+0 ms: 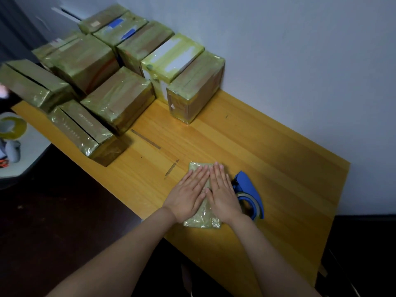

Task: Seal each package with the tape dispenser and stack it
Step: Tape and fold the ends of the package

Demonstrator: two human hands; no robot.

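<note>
A flat package [203, 218], wrapped in glossy yellowish tape, lies on the table [274, 159] close to its near edge, with its long side running away from the person. Both hands lie flat on top of it, side by side and touching along the inner fingers. The left hand [188, 195] covers the package's left half and reaches past its edge onto the wood. The right hand [222, 195] covers the right half. The grip of each hand is apart: the fingers are straight and pressed down on the wrapping, with nothing clasped. Only the far end and the near end of the package show beyond the hands.

Just beside the right hand, on its right, a blue tape dispenser [249, 190] rests on the table with its tape roll toward the person. It appears to touch the package's right edge.

At the far left of the table, taped packages [100, 67] are piled in two layers against the pale wall [300, 52], all wrapped in the same yellowish tape. One brown box [196, 91] stands at the right end of the pile.

Off the table to the left, a roll of yellow tape [12, 125] sits on a white surface [32, 151].
</note>
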